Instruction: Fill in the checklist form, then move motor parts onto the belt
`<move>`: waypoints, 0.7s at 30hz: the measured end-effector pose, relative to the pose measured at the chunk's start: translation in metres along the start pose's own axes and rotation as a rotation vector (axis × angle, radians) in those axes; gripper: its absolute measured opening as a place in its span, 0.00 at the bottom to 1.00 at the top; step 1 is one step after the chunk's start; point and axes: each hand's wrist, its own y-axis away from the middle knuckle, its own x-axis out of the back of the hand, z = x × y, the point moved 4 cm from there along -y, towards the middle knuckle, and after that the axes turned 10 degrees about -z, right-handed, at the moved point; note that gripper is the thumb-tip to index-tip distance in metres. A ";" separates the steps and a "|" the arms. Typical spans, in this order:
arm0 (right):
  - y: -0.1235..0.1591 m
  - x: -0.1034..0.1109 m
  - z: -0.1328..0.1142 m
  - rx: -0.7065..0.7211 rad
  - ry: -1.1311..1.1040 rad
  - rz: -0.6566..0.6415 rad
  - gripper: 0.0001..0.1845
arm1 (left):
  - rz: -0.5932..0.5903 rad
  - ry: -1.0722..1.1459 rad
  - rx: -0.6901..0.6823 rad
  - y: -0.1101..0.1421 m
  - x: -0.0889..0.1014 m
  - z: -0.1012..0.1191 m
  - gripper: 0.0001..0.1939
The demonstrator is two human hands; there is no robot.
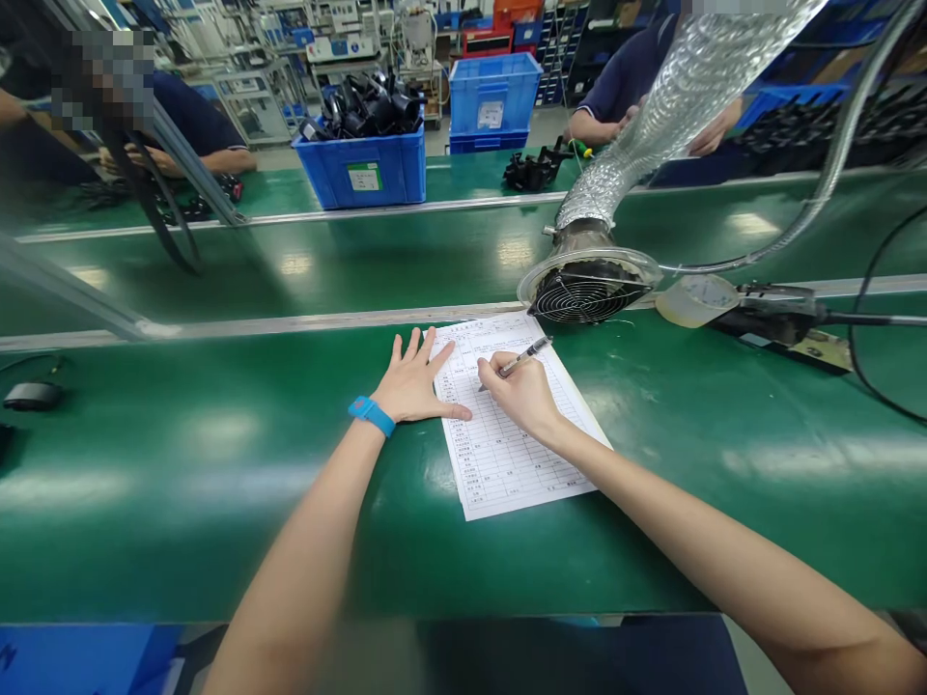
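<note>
A printed form sheet point(507, 454) lies on the green bench top point(217, 454) in front of me. My left hand point(414, 383) rests flat on the sheet's left edge, fingers spread, with a blue wristband point(372, 415) on the wrist. My right hand point(518, 391) grips a silver pen point(522, 356) whose tip touches the upper part of the sheet.
A fume extractor fan point(586, 290) on a silver flexible duct point(673, 106) stands just beyond the sheet. A tape roll point(695, 297) and a soldering tool point(774, 323) lie to the right. A blue bin point(366, 169) of black parts and other workers sit across the green conveyor.
</note>
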 end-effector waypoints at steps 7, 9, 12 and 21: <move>0.006 -0.006 0.023 -0.024 -0.027 0.042 0.23 | 0.063 -0.030 -0.125 0.004 0.005 0.011 0.63; 0.005 -0.007 0.026 -0.015 -0.007 0.041 0.22 | 0.036 -0.037 -0.146 0.004 0.004 0.013 0.61; 0.006 -0.007 0.027 -0.002 0.027 0.043 0.23 | 0.005 -0.035 -0.135 0.003 0.003 0.013 0.61; 0.006 -0.010 0.024 0.053 0.094 -0.005 0.23 | 0.010 -0.048 -0.132 0.002 0.002 0.011 0.60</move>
